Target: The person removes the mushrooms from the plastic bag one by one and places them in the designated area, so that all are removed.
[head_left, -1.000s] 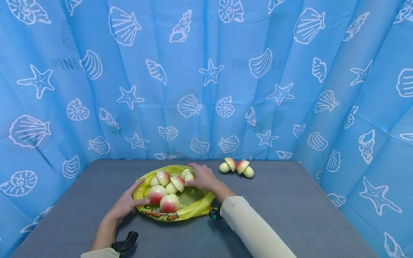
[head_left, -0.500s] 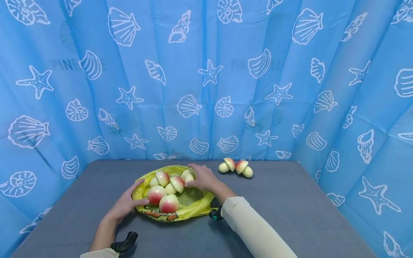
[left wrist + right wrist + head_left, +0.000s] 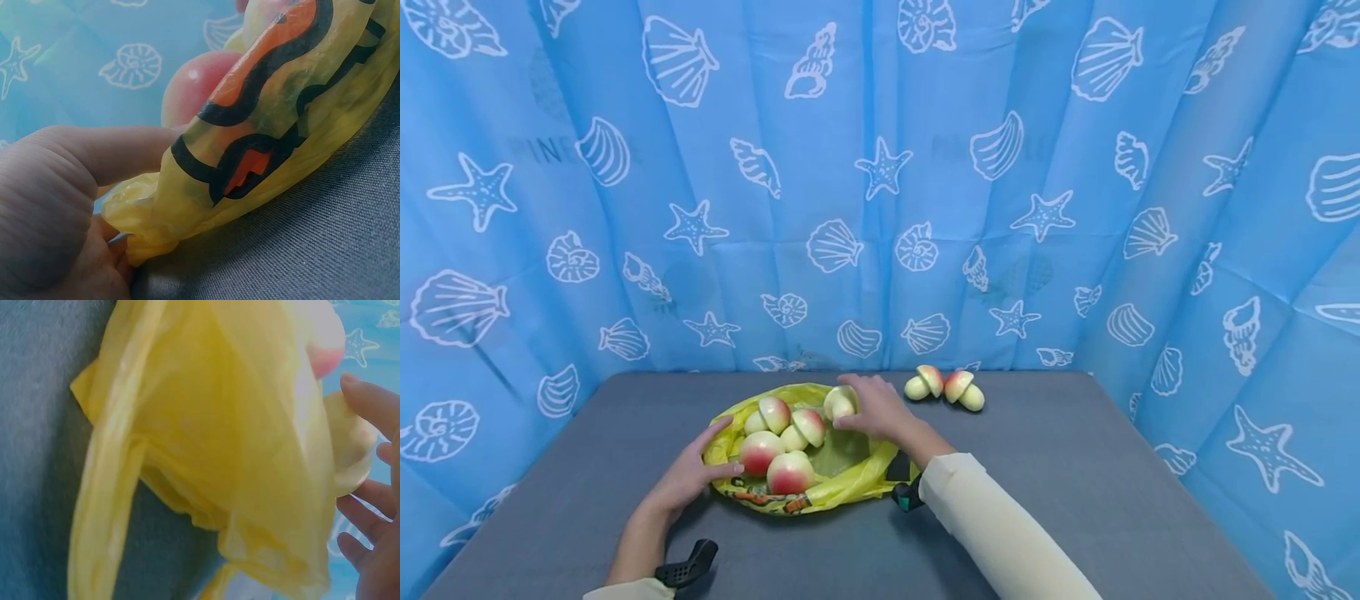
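A yellow plastic bag (image 3: 842, 497) lies spread open on the table, with several toy mushrooms in it. Two of these, a front toy mushroom (image 3: 791, 472) and a left toy mushroom (image 3: 761, 452), show rounded caps with pink patches. My left hand (image 3: 688, 475) grips the bag's left side; in the left wrist view its thumb (image 3: 134, 150) lies over the yellow plastic. At the bag's far right side my right hand (image 3: 880, 410) holds a pale toy mushroom (image 3: 838, 403) between thumb and fingers. The right wrist view shows that mushroom (image 3: 350, 444) partly behind the yellow plastic.
Two more toy mushrooms, a left one (image 3: 923, 383) and a right one (image 3: 964, 390), lie near the table's back edge, right of the bag. A grey cloth covers the table (image 3: 1075, 500). Behind it hangs a blue curtain (image 3: 880, 250) printed with shells and starfish.
My right hand and the pale mushroom have shifted slightly up and to the right relative to the bag, away from the neighbouring mushroom. My left hand keeps its place on the bag.
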`<action>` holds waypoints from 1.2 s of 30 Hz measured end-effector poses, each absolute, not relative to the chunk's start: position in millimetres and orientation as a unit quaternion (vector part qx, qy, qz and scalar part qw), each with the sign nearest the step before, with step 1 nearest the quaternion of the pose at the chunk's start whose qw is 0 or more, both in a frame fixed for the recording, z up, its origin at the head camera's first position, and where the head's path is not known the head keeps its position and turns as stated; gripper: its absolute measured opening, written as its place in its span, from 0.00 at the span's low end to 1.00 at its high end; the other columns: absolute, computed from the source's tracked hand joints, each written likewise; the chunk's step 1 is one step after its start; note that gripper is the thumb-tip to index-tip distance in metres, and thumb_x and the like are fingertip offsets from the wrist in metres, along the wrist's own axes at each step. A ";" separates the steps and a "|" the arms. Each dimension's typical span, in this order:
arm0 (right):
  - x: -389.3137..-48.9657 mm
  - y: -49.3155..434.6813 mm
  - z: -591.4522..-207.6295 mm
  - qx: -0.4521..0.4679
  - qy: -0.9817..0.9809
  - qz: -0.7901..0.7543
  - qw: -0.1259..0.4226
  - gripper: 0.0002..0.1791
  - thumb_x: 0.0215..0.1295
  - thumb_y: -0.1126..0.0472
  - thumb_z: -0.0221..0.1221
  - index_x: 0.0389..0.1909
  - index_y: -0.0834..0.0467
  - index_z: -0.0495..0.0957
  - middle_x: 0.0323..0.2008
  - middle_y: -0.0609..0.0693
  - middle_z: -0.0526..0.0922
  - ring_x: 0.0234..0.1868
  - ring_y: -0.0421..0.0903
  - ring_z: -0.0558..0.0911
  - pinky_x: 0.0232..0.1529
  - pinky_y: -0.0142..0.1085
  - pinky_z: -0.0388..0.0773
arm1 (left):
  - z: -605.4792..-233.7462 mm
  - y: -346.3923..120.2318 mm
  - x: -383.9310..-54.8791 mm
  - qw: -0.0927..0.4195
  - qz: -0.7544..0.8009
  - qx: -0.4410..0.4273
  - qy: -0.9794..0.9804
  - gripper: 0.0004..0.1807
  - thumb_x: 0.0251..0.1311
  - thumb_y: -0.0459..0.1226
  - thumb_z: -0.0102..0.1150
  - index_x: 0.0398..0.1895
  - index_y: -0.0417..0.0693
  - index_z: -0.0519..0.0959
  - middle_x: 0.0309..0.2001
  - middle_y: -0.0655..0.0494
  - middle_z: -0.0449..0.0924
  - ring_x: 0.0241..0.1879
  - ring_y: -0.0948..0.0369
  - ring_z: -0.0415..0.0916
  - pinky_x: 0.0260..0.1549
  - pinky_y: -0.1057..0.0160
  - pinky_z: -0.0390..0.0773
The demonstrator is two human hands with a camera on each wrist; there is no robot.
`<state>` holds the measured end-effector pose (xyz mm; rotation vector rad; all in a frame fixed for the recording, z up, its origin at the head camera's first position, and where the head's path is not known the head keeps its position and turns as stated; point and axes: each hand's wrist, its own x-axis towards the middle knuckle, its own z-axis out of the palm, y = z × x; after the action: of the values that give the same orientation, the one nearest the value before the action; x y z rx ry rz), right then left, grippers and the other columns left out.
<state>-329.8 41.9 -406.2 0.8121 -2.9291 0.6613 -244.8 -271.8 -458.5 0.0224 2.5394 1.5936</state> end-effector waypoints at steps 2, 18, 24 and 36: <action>-330.4 44.9 -404.2 0.261 -0.941 0.212 0.023 0.40 0.57 0.46 0.69 0.69 0.52 0.67 0.62 0.50 0.74 0.62 0.56 0.69 0.61 0.55 0.62 | -458.6 -271.6 -244.6 0.072 0.529 0.008 0.846 0.50 0.55 0.47 0.68 0.77 0.49 0.50 0.74 0.34 0.41 0.67 0.38 0.46 0.63 0.33 0.50; -338.3 87.1 -377.9 0.227 -0.941 0.235 0.091 0.38 0.57 0.45 0.68 0.68 0.50 0.68 0.61 0.51 0.75 0.58 0.57 0.73 0.52 0.53 0.71 | -459.8 -271.9 -245.3 0.071 0.527 0.008 0.847 0.50 0.56 0.47 0.68 0.77 0.50 0.50 0.74 0.34 0.42 0.67 0.39 0.47 0.62 0.33 0.52; -340.4 104.6 -368.0 0.217 -0.935 0.253 0.122 0.38 0.57 0.46 0.69 0.67 0.51 0.69 0.61 0.53 0.74 0.61 0.57 0.71 0.60 0.56 0.63 | -460.1 -271.8 -244.5 0.072 0.526 0.006 0.847 0.49 0.56 0.47 0.67 0.77 0.50 0.50 0.73 0.34 0.42 0.67 0.39 0.48 0.62 0.33 0.52; -346.5 146.4 -375.0 0.188 -0.917 0.272 0.221 0.35 0.57 0.51 0.69 0.64 0.59 0.72 0.59 0.57 0.76 0.56 0.58 0.71 0.53 0.54 0.67 | -460.9 -272.3 -245.2 0.074 0.528 0.008 0.846 0.49 0.56 0.47 0.67 0.77 0.50 0.50 0.74 0.33 0.41 0.67 0.38 0.47 0.62 0.33 0.52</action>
<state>-346.5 146.4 -375.0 0.5207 -2.5358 0.7512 -245.2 -272.3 -460.9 0.0225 2.5404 1.5843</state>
